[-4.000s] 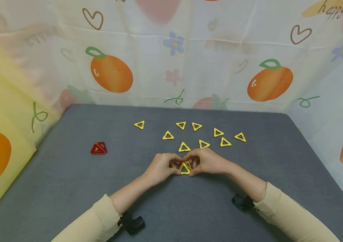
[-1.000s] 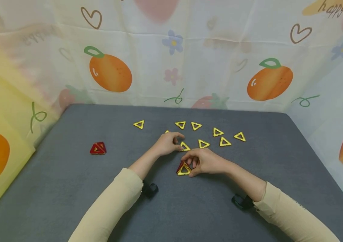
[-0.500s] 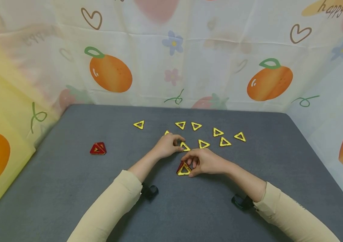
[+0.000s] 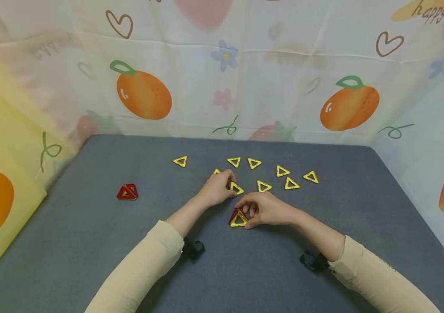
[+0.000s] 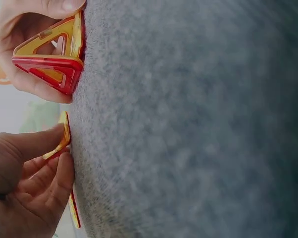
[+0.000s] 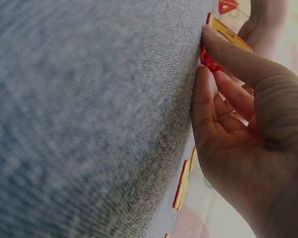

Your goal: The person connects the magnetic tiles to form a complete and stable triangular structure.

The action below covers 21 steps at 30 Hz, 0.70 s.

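Note:
My right hand [image 4: 269, 209] holds a small pyramid [image 4: 239, 225] of magnetic triangle tiles by its right side, thumb low and fingers behind it. In the left wrist view the pyramid [image 5: 48, 60] stands on the grey cloth, with a yellow face and a red-edged face showing. Just beyond it, my left hand [image 4: 215, 190] pinches a yellow triangle tile [image 4: 240, 189] between thumb and fingers. In the left wrist view this tile [image 5: 66, 131] is tilted up from the table. My left hand partly covers another yellow tile [image 4: 216, 171] behind it.
Several loose yellow triangle tiles lie flat across the far part of the table, among them one [image 4: 292, 188] to the right and one [image 4: 185, 161] to the left. A red tile pyramid [image 4: 132, 190] sits at the left. A printed curtain [image 4: 268, 100] hangs behind the table.
My left hand has left the pyramid and reached to a yellow tile behind it. In the last half second its fingers closed on that tile, which shifted slightly left. My right hand stayed at the pyramid.

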Motion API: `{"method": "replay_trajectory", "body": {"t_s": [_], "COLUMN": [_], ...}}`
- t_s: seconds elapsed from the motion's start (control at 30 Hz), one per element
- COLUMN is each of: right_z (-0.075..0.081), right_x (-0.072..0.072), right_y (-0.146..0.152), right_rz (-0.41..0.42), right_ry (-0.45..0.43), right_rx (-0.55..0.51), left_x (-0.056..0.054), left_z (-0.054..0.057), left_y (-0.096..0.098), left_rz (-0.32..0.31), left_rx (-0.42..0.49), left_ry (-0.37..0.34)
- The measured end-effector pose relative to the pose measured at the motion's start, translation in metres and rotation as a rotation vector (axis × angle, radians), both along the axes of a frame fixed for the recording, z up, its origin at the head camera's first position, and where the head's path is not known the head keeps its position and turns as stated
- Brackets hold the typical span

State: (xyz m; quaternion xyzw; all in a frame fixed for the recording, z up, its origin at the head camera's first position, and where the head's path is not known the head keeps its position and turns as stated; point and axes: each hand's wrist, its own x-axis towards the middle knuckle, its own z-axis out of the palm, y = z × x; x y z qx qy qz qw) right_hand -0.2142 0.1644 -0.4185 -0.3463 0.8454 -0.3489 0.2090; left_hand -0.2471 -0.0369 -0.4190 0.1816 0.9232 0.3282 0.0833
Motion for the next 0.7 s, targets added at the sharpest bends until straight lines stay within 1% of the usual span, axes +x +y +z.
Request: {"method": "replay_trajectory", "body": {"t_s": [0.1, 0.23, 0.3, 0.5, 0.6, 0.7], "right_z": [0.0, 0.0, 0.0, 0.0, 0.0, 0.0], "right_x": [0.0, 0.0, 0.0, -0.001, -0.001, -0.001], "right_y": [0.0, 0.001, 0.0, 0.001, 0.001, 0.001], "right_rz": [0.001, 0.001, 0.001, 0.004, 0.004, 0.005], "right_ry": [-0.003, -0.011, -0.013, -0.014, -0.012, -0.013], "right_rx": [-0.006, -0.011, -0.01, -0.01, -0.007, -0.006], "left_x": [0.001, 0.001, 0.002, 0.005, 0.006, 0.008], "left_z": [0.001, 0.002, 0.001, 0.002, 0.004, 0.007], "left_y": [-0.001, -0.004, -0.006, -0.015, -0.02, -0.024], "left_rz": [-0.008, -0.055, -0.075, -0.097, -0.103, -0.127], "left_rx": [-0.017, -0.019, -0.001, 0.087, 0.093, 0.094], "left_ry": [0.006, 0.032, 0.034, -0.016, -0.03, -0.035]}}
